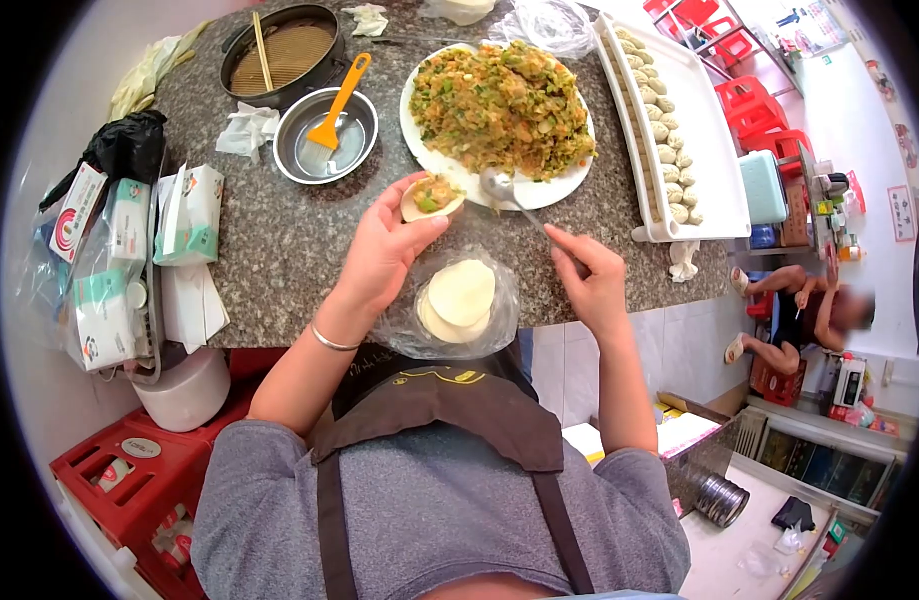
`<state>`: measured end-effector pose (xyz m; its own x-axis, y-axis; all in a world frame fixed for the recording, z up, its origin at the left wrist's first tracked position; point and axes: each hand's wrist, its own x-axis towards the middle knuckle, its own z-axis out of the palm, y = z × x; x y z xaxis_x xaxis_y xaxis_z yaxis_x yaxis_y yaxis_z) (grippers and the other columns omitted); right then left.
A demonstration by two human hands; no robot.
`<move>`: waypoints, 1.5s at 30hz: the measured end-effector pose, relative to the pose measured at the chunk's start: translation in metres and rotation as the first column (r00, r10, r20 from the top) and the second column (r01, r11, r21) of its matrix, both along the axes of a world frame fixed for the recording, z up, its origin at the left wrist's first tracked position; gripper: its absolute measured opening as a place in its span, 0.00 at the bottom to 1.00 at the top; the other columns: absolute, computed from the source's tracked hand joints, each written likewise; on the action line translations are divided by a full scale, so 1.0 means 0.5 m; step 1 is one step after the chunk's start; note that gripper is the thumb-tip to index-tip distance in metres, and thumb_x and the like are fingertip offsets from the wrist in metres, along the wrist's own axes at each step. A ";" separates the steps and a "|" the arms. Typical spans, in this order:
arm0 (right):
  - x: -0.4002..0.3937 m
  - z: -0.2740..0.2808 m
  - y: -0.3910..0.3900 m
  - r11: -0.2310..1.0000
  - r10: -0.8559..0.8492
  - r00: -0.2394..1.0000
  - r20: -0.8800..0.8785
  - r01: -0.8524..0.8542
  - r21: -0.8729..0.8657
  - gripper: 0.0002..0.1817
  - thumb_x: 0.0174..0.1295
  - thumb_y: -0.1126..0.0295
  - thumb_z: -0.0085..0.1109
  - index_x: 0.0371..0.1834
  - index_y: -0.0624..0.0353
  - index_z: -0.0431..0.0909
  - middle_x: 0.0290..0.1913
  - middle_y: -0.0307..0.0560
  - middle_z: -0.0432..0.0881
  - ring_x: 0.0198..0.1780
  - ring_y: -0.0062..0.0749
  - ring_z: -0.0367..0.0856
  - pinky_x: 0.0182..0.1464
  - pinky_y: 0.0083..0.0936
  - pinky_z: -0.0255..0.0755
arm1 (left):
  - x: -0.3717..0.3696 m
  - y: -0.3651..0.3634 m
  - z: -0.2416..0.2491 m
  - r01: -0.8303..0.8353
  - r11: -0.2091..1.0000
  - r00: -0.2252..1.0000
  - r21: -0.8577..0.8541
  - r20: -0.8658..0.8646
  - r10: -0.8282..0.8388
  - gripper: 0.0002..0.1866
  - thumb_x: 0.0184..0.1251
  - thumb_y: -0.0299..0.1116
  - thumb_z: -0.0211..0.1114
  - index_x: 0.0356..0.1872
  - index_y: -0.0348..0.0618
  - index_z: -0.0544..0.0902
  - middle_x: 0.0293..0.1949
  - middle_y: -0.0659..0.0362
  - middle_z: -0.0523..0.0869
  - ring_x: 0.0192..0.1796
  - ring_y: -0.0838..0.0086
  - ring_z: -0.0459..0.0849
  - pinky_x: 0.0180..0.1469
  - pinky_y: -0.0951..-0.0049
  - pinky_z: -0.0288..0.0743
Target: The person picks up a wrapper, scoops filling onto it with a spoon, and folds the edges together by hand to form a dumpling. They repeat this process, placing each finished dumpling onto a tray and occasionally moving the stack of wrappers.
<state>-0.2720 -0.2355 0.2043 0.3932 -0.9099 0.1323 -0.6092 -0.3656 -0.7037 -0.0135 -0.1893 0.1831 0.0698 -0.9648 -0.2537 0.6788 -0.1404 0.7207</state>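
My left hand (387, 238) is closed around a dumpling wrapper (416, 208) that cups a small lump of green and orange filling. In my right hand (591, 277) is the handle of a metal spoon (522, 208), whose bowl rests at the near edge of a heap of chopped filling (504, 110). That heap covers most of a white plate (562, 196). Between my forearms, a stack of round pale wrappers (461, 295) lies on a clear plastic bag (506, 320) near the table's front edge.
A metal bowl (291, 160) with an orange brush (341, 100) stands left of the plate. Behind it is a dark round pan (319, 65) with chopsticks. On the right, a white tray (714, 170) carries rows of finished dumplings (669, 150). Tissue packs (187, 215) crowd the left edge. A person (804, 310) sits far right.
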 end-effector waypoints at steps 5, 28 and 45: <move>-0.020 -0.022 -0.018 0.999 0.010 0.999 -0.032 -0.011 -0.050 0.14 0.60 0.77 0.61 0.50 0.56 0.85 0.27 0.48 0.80 0.26 0.36 0.79 0.31 0.28 0.71 | 0.020 -0.005 0.010 -0.051 0.996 0.993 -0.076 0.103 0.058 0.25 0.68 0.22 0.63 0.65 0.32 0.69 0.55 0.53 0.82 0.57 0.70 0.83 0.57 0.75 0.79; 0.181 0.008 -0.050 0.988 -0.129 0.711 0.691 0.035 0.149 0.10 0.62 0.71 0.65 0.43 0.65 0.85 0.40 0.44 0.86 0.43 0.25 0.82 0.47 0.23 0.74 | -0.016 -0.068 0.020 0.040 0.839 0.772 -0.543 0.550 0.319 0.12 0.65 0.24 0.68 0.49 0.36 0.85 0.51 0.51 0.84 0.52 0.71 0.85 0.51 0.74 0.80; 0.190 0.039 -0.056 0.969 0.102 0.905 0.414 0.004 -0.248 0.04 0.62 0.75 0.64 0.37 0.65 0.83 0.37 0.43 0.83 0.41 0.26 0.80 0.46 0.21 0.72 | -0.008 -0.067 0.021 -0.030 0.861 0.823 -0.508 0.476 0.310 0.08 0.65 0.21 0.67 0.44 0.34 0.86 0.50 0.48 0.85 0.50 0.69 0.85 0.52 0.73 0.80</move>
